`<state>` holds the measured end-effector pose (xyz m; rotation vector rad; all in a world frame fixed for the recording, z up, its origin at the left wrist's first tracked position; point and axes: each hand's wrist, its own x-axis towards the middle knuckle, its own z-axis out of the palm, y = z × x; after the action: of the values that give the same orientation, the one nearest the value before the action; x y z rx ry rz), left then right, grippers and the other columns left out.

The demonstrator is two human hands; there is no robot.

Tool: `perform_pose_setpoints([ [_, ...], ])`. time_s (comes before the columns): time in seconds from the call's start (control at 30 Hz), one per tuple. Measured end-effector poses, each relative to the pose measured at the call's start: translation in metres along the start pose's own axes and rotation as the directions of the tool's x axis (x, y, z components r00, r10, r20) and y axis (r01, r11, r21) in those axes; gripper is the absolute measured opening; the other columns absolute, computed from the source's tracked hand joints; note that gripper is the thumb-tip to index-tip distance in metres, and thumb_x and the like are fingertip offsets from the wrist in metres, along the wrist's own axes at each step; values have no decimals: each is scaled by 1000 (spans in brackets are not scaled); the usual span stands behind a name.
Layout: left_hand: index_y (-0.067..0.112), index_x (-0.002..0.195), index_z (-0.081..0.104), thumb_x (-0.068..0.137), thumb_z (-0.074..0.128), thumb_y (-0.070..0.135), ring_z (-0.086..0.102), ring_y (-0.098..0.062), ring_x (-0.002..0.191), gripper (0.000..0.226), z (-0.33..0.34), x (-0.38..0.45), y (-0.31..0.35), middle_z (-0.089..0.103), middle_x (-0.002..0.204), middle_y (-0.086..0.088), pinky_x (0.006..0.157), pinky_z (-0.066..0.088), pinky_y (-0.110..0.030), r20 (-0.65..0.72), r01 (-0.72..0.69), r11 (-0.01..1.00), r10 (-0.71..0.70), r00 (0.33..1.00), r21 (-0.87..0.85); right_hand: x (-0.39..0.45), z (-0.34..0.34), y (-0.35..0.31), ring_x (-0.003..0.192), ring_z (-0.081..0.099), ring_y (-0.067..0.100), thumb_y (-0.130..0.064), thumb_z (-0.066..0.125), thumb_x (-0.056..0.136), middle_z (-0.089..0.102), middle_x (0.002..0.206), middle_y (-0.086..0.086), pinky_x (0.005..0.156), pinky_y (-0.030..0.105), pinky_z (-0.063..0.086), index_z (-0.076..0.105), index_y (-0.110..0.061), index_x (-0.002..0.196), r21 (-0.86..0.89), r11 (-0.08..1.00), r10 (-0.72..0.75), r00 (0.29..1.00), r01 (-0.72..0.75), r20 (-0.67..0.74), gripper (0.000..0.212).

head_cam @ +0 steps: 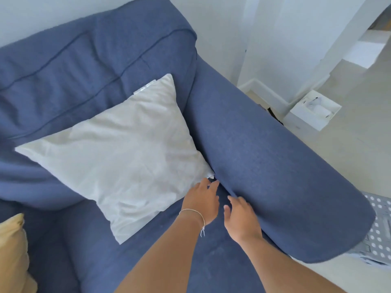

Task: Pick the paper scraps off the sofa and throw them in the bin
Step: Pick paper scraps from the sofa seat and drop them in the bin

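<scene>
A blue fabric sofa (264, 157) fills most of the view. A small white paper scrap (211, 177) peeks out of the crease between the white cushion (118, 157) and the armrest. My left hand (202, 200), with a thin bracelet on the wrist, reaches toward that crease, its fingertips just below the scrap and apart. My right hand (241, 216) rests against the foot of the armrest with fingers spread and nothing in it. No bin that I can identify for certain is in view.
A yellow cushion (12, 254) lies at the bottom left on the seat. On the pale floor right of the armrest stands a white box (313, 111). A grey container with white dots (378, 233) shows behind the armrest's front end.
</scene>
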<state>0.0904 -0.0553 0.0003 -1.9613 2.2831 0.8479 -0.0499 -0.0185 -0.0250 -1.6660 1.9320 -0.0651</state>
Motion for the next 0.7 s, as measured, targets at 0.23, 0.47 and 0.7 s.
perform_pose_setpoints([
  [0.23, 22, 127, 55, 93, 48, 28, 59, -28, 106, 35, 43, 62, -23, 57, 122, -1, 88, 47, -38, -52, 53, 998, -54, 997, -31, 76, 57, -15, 107, 64, 24, -31, 52, 94, 66, 117, 3, 85, 34, 52, 58, -19, 126, 0, 1000, -9, 995, 9, -97, 34],
  [0.47, 24, 125, 57, 88, 38, 26, 63, -32, 91, 42, 64, 56, -58, 58, 122, -2, 77, 55, -41, -180, -10, 1000, 12, 984, 10, 125, 79, -42, 70, 64, 24, -21, 59, 86, 69, 76, 5, 56, 27, 39, 67, -15, 80, -30, 991, 123, 966, -133, -229, 12],
  [0.7, 31, 139, 40, 91, 43, 17, 56, -28, 109, 51, 62, 57, -63, 45, 140, 4, 92, 49, -38, -142, -6, 999, 1, 990, -35, 124, 80, -47, 48, 54, 26, -14, 67, 75, 59, 54, 8, 46, 24, 32, 64, -11, 60, 42, 989, 148, 944, -142, -296, 16],
])
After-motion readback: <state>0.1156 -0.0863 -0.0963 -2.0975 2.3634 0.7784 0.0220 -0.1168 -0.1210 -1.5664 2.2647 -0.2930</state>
